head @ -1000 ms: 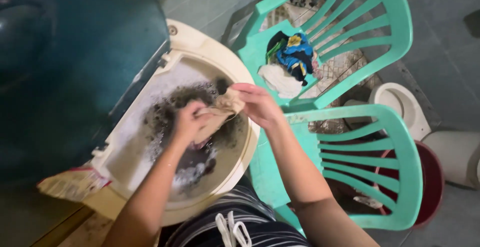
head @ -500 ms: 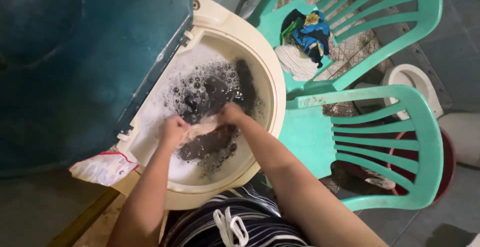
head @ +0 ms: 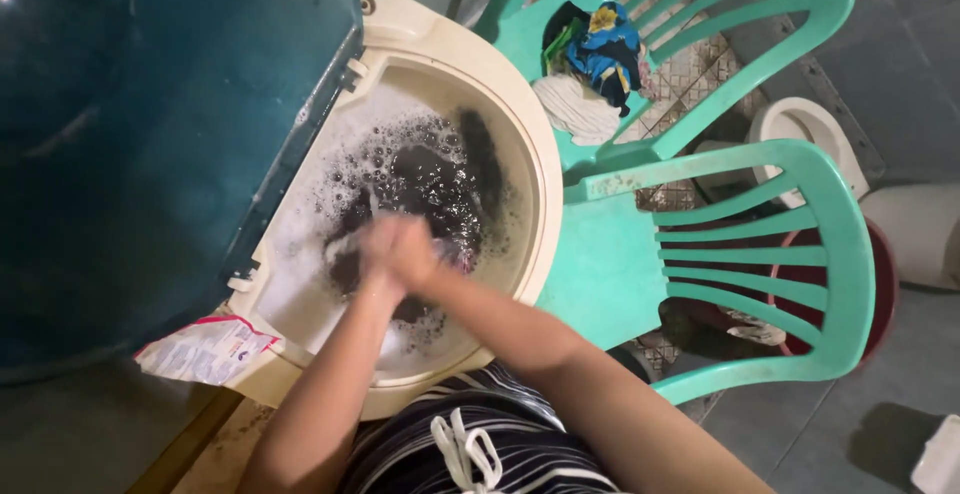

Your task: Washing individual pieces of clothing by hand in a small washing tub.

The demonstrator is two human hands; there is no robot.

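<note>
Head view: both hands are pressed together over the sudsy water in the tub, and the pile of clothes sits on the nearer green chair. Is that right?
Not quite. The head view shows the pile of clothes on the farther green chair; the nearer green chair has a bare seat. The rest holds: left hand and right hand are pressed together over the sudsy water in the tub.

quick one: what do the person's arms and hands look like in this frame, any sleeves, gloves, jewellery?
Both arms are bare from the bottom edge of the view up to the hands, with no sleeves visible. The left hand and right hand are gloveless but motion-blurred, so rings cannot be ruled out. No watch or bracelet shows on either wrist. Below the arms is a dark garment with thin white stripes and a white drawstring.
</note>
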